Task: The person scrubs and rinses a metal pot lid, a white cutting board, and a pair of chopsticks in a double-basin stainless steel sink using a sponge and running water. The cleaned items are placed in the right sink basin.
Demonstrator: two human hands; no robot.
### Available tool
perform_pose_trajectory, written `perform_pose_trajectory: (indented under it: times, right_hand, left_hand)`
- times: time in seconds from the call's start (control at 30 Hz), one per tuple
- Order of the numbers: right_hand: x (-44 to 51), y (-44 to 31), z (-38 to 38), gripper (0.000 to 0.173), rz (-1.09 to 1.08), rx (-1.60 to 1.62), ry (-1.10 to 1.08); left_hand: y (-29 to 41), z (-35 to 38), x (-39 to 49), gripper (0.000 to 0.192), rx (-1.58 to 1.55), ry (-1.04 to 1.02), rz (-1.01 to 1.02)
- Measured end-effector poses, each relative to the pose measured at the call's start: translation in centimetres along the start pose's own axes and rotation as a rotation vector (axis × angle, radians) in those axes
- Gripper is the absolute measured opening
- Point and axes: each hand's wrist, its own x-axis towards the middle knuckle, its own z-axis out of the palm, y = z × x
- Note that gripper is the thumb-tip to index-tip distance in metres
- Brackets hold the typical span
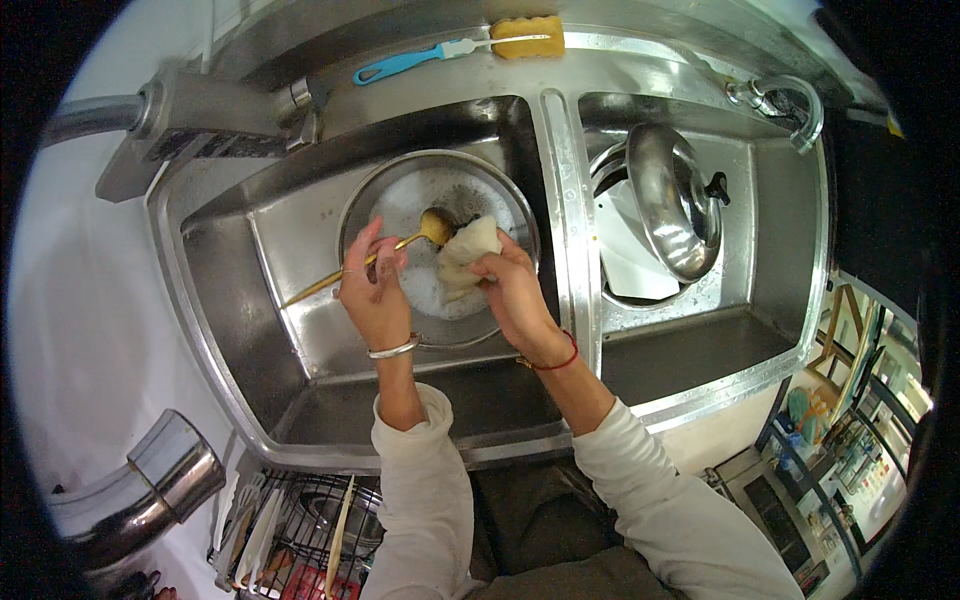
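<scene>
My left hand [377, 296] grips a gold-coloured spoon [435, 225] by its handle, with the bowl pointing up and to the right. Pinched in my right hand [514, 289] is a pale, crumpled cloth [469, 251], close beside the spoon's bowl. Whether cloth and spoon touch, I cannot tell. Both hands are over a round metal basin [360, 199] that holds foamy, soapy water [431, 292]. The basin stands in the left bowl of a stainless steel double sink [292, 202].
The right sink bowl holds a metal lid with a black knob [660, 202] and a white board-like piece [634, 247]. A blue-handled brush [405, 64] and a yellow sponge [529, 37] lie on the back ledge. Faucets [799, 112] and a wire rack [300, 517] flank the sink.
</scene>
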Motion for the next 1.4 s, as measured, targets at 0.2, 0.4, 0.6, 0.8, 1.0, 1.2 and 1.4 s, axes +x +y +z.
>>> perform_pose_trajectory:
  times: [0.2,0.4,0.6,0.8,1.0,1.2,1.4]
  right_hand:
    - [0.8,-0.9,-0.7,0.036,0.214,0.505,-0.133]
    - [1.6,0.4,0.1,0.029,0.094,0.349,0.079]
    - [2.4,0.5,0.2,0.019,0.064,0.207,0.033]
    - [3.6,0.9,0.9,0.015,-0.062,0.077,0.228]
    - [5.1,1.0,0.5,0.015,-0.014,0.132,0.373]
    - [7.3,2.5,1.0,0.028,-0.026,0.1,0.452]
    - [8.9,5.8,1.4,0.047,-0.254,-0.919,0.523]
  left_hand:
    - [-1.1,-0.3,-0.5,0.037,-0.374,-0.097,-0.299]
    - [-2.3,-0.6,-0.7,0.036,-0.351,-0.157,-0.279]
    - [-3.0,-1.1,-1.0,0.041,-0.273,-0.198,-0.211]
    - [-3.8,-3.1,0.5,0.049,0.211,0.215,0.053]
    - [0.5,-4.8,-0.8,0.027,1.108,0.252,0.48]
    - [2.3,-5.7,-1.3,0.024,1.033,-0.192,0.14]
    - [-3.1,-5.8,-3.6,0.027,0.831,-0.274,0.084]
